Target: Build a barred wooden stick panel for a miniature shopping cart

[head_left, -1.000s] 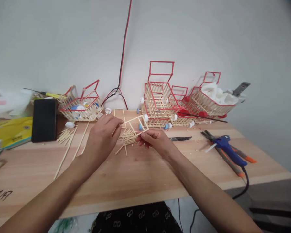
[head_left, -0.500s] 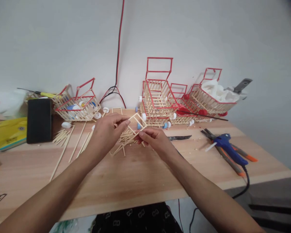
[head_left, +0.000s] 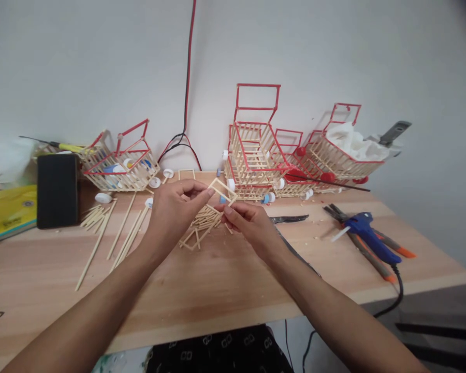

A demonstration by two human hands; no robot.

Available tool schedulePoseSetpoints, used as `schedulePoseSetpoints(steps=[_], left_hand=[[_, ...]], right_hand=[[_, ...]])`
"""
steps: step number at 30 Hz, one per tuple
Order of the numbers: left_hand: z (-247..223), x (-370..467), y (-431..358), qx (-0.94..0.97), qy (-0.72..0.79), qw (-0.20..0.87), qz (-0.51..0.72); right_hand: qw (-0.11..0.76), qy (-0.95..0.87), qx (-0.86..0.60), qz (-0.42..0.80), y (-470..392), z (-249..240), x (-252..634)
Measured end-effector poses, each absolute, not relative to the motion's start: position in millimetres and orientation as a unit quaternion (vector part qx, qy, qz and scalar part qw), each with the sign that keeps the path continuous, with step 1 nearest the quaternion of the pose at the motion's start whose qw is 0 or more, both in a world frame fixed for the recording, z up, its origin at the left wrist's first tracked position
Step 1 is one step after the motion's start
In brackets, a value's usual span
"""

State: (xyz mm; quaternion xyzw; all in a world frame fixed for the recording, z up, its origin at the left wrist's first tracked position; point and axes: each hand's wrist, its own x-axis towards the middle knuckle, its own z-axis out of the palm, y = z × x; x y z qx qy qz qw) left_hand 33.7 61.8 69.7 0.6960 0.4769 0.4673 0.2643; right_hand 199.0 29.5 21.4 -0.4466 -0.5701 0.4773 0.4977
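A small rectangular frame of thin wooden sticks (head_left: 226,187) is held up between both hands over the table. My left hand (head_left: 178,207) pinches its left side between thumb and fingers. At the lower right corner, my right hand (head_left: 250,223) has its thumb and fingers closed on the same frame. Beneath and just behind the hands lies a pile of short sticks (head_left: 206,217). Another joined stick piece (head_left: 190,241) rests in front of that pile, and a further stick frame (head_left: 187,174) is behind my left hand.
Stick carts with red trim (head_left: 256,155) stand along the wall, one holding white material (head_left: 353,142). A blue glue gun (head_left: 373,238) lies on pliers (head_left: 404,252) at right, near a dark blade (head_left: 291,219). Left are a phone (head_left: 58,191), long sticks (head_left: 97,248) and white caps (head_left: 103,198).
The held stick frame has tilted flatter between my fingers. The view has shifted slightly, and both hands keep nearly the same place.
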Motion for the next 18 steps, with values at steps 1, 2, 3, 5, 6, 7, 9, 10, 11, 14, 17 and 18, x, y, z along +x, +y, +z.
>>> schedulePoseSetpoints(steps=[1, 2, 3, 5, 6, 7, 9, 10, 11, 14, 17, 18], left_hand=[[69.7, 34.2, 61.5, 0.688, 0.476, 0.285, 0.468], [69.4, 34.4, 61.4, 0.678, 0.473, 0.31, 0.469], [68.9, 34.4, 61.6, 0.668, 0.468, 0.34, 0.468], [66.9, 33.6, 62.3, 0.645, 0.457, 0.404, 0.46], [65.6, 32.9, 62.8, 0.634, 0.453, 0.432, 0.454], [64.2, 32.4, 63.4, 0.625, 0.452, 0.452, 0.449], [62.1, 31.6, 64.3, 0.614, 0.454, 0.469, 0.443], [61.4, 31.6, 64.6, 0.613, 0.456, 0.469, 0.444], [61.0, 31.9, 64.7, 0.613, 0.457, 0.466, 0.445], [61.0, 34.1, 64.0, 0.61, 0.458, 0.46, 0.454], [61.5, 36.7, 62.1, 0.599, 0.46, 0.466, 0.46], [61.6, 37.2, 61.4, 0.597, 0.461, 0.466, 0.462]], right_hand=[[0.493, -0.572, -0.452, 0.474, 28.9, 22.2, 198.7], [0.488, -0.575, -0.459, 0.47, 28.2, 23.0, 198.3], [0.483, -0.577, -0.465, 0.467, 27.5, 23.7, 197.8], [0.477, -0.581, -0.471, 0.462, 26.2, 24.6, 196.7], [0.476, -0.582, -0.473, 0.46, 25.8, 24.8, 196.2], [0.474, -0.583, -0.474, 0.459, 25.6, 24.8, 195.8], [0.473, -0.584, -0.475, 0.458, 25.7, 24.0, 195.2], [0.474, -0.585, -0.474, 0.457, 26.0, 23.3, 195.1], [0.475, -0.585, -0.473, 0.457, 26.5, 22.4, 195.0], [0.477, -0.583, -0.473, 0.457, 27.9, 19.8, 195.3], [0.475, -0.583, -0.474, 0.457, 28.3, 18.9, 195.6], [0.475, -0.583, -0.474, 0.458, 28.3, 19.1, 195.5]])
